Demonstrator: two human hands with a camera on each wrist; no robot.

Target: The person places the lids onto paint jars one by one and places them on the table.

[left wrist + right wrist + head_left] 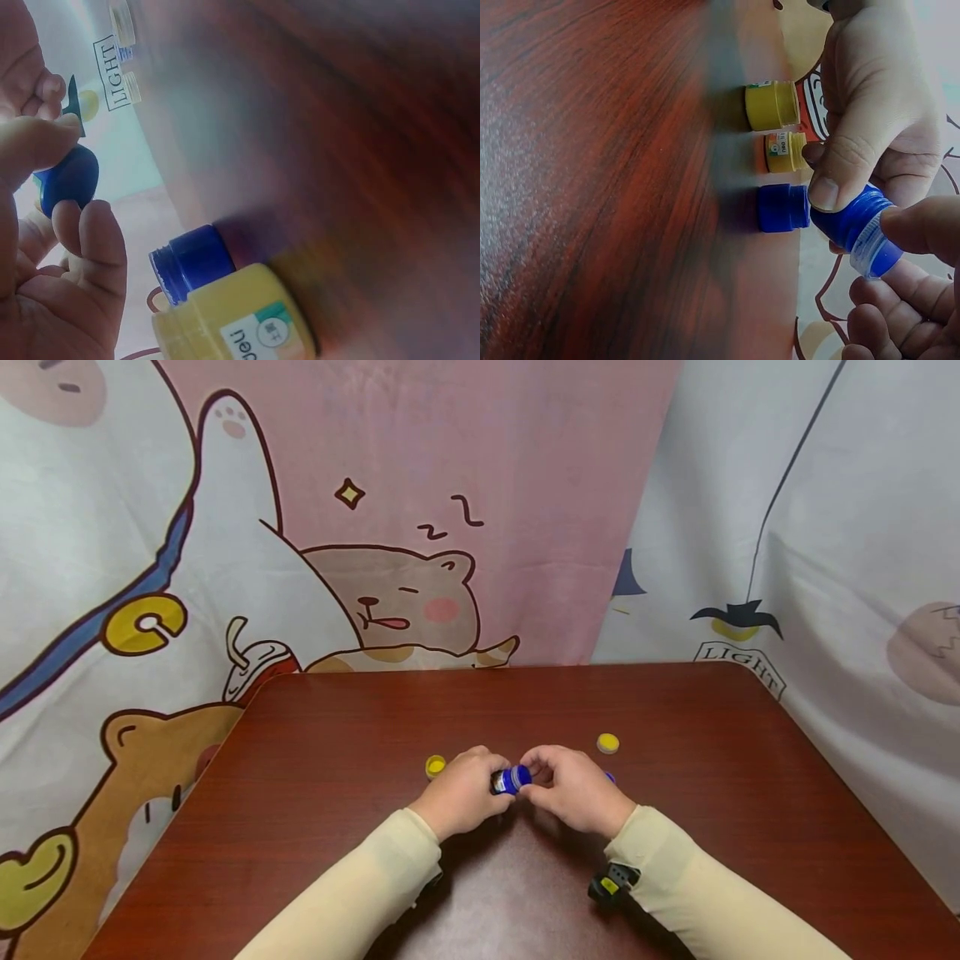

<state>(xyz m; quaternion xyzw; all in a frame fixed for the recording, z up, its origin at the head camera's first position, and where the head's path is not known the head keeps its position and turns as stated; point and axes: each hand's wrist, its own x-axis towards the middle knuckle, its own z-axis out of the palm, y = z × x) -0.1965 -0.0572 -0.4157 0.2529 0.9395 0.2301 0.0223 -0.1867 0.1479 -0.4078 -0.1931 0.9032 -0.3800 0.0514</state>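
Note:
My left hand [467,787] grips a small blue paint jar [504,781], tilted over the middle of the table. In the right wrist view its thumb lies along the jar's side. My right hand [573,787] pinches the ridged, translucent lid [874,251] at the jar's end, thumb on the rim. Whether the lid turns on the jar cannot be told. The left wrist view shows the dark blue base [73,180] between the left thumb and fingers.
Lidless jars stand left of the hands: a larger yellow jar [769,106], a smaller yellow jar [780,154] and a blue jar [778,208]. A yellow-stained lid [608,743] lies behind the right hand, a blue lid [611,777] partly hidden beside it. A printed curtain [480,485] hangs behind the table.

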